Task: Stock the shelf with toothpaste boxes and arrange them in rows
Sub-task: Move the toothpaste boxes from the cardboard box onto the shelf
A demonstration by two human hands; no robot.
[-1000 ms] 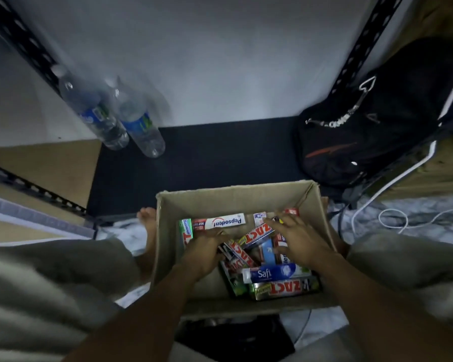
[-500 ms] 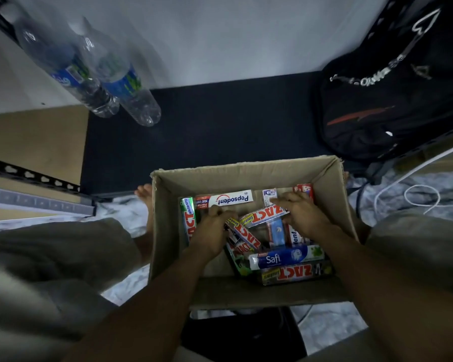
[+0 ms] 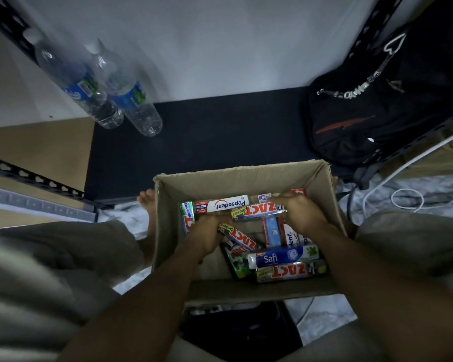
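An open cardboard box (image 3: 236, 178) stands between my knees and holds several toothpaste boxes lying loose: Pepsodent (image 3: 226, 205), Safi (image 3: 280, 258) and ZACT ones. My right hand (image 3: 297, 214) grips the right end of a ZACT box (image 3: 256, 211) lying across the middle. My left hand (image 3: 207, 235) reaches in on the left. Its fingers curl over the end of a slanted ZACT Smokers box (image 3: 239, 237), and their tips are hidden. The shelf board with its black mat (image 3: 220, 137) lies just beyond the carton.
Two clear water bottles (image 3: 89, 97) (image 3: 135, 108) stand at the mat's left back corner. A black backpack (image 3: 382, 108) fills the right end of the shelf. White cables (image 3: 406, 198) lie on the floor at the right. Black slotted rack posts (image 3: 34, 176) frame the shelf.
The view has tilted, so the carton sits higher in the frame. My right hand has slid left onto the middle ZACT box. My left hand has stayed on the slanted box.
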